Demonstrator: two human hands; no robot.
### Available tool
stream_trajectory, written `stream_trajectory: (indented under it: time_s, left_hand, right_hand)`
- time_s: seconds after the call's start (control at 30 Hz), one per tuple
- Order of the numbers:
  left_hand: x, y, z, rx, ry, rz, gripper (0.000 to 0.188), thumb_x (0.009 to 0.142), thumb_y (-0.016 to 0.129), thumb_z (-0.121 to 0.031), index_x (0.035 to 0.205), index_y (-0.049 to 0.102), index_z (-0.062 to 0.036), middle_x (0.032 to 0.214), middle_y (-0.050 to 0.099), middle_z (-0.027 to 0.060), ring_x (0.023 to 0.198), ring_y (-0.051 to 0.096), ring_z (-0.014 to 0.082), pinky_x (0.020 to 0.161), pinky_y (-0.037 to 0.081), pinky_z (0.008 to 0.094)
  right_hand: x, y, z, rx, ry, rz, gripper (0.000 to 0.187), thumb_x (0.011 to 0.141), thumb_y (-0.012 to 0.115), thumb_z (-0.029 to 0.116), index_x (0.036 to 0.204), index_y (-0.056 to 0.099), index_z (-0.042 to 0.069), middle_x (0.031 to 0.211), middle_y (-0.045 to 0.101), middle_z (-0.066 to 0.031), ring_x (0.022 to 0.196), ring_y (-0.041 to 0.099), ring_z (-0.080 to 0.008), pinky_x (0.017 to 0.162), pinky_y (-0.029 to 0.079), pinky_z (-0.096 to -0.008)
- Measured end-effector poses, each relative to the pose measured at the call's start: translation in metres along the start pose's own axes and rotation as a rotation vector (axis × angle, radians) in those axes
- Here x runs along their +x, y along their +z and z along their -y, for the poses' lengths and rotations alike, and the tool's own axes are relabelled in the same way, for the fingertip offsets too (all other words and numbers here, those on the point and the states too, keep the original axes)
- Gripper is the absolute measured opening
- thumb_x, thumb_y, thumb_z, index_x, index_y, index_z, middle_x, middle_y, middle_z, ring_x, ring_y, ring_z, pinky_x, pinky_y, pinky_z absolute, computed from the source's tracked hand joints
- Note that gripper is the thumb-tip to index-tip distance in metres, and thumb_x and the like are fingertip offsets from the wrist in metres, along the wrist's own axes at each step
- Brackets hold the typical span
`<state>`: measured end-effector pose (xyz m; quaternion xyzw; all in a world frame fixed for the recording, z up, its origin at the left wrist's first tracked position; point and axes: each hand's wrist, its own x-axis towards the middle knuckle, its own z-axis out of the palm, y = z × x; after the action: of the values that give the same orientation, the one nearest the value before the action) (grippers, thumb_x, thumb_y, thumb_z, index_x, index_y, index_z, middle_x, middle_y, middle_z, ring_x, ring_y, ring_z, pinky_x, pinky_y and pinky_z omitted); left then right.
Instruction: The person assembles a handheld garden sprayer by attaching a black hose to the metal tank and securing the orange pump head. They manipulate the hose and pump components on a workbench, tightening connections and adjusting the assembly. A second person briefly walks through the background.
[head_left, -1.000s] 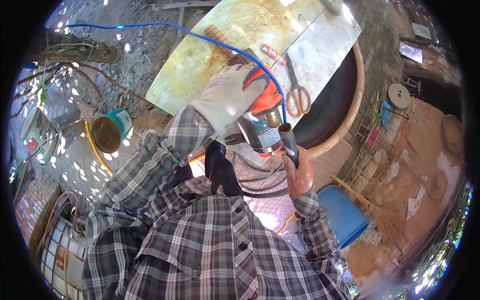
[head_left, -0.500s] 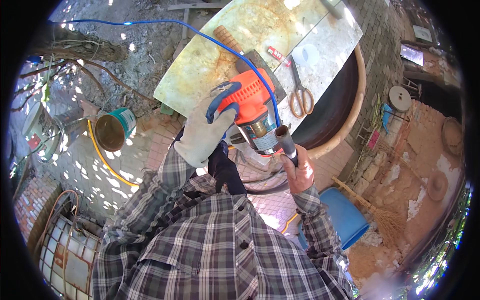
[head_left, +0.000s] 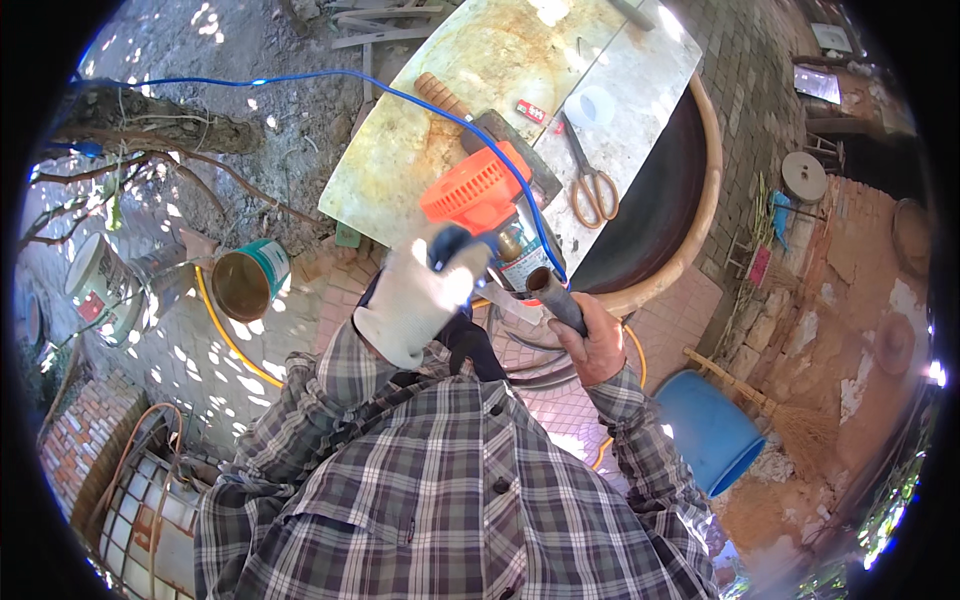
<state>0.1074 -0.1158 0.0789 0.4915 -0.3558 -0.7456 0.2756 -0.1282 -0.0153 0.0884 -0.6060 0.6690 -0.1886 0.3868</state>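
Observation:
An orange-and-silver electric power tool (head_left: pixel 474 188) with vents on its housing lies at the near edge of the board, beside a dark flat block. Beside its lower metal body is my left hand (head_left: pixel 420 300), in a pale work glove with dark blue fingertips. Motion smears those fingers, so I cannot tell whether they touch the tool. My bare right hand (head_left: pixel 600 342) is wrapped round a short dark tube (head_left: pixel 556 300), whose hollow end points up and left toward the tool's lower end. A blue cord (head_left: pixel 400 92) runs across the tool.
The pale stained board (head_left: pixel 400 150) lies over a large dark basin (head_left: pixel 650 190) with a tan rim. Scissors (head_left: pixel 592 190), a wooden-handled tool (head_left: pixel 440 95) and a small red packet (head_left: pixel 530 110) rest on it. A blue bucket (head_left: pixel 705 430) and straw broom (head_left: pixel 800 425) stand at right.
My left hand has come off the orange housing and moved down toward me. My right hand still grips the tube, which has shifted slightly down and left. The view has shifted a little.

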Motion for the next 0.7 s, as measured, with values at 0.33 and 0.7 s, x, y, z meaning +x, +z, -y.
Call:
stream_trajectory:
  time_s: [0.33,0.7]
  left_hand:
    - [0.001,0.008,-0.019,-0.026,-0.460,0.733,0.035,0.097,0.057,-0.033,0.103,0.063,0.0009,0.073,0.067,0.0083,0.060,0.063,0.0140,0.049,0.046,0.0243]
    - [-0.014,0.035,-0.034,0.072,-0.406,0.647,0.027,0.090,0.054,-0.025,0.095,0.064,-0.0011,0.069,0.061,0.0057,0.053,0.054,0.0111,0.047,0.040,0.0243]
  right_hand:
    - [-0.014,-0.005,-0.005,0.076,-0.102,0.072,0.040,0.067,0.087,0.020,0.096,0.064,0.004,0.080,0.061,-0.0125,0.072,0.064,-0.0316,0.062,0.048,-0.0381]
    - [-0.028,0.002,0.016,0.193,0.003,-0.098,0.029,0.070,0.077,0.004,0.092,0.060,0.000,0.078,0.058,-0.0088,0.072,0.058,-0.0204,0.066,0.046,-0.0319]
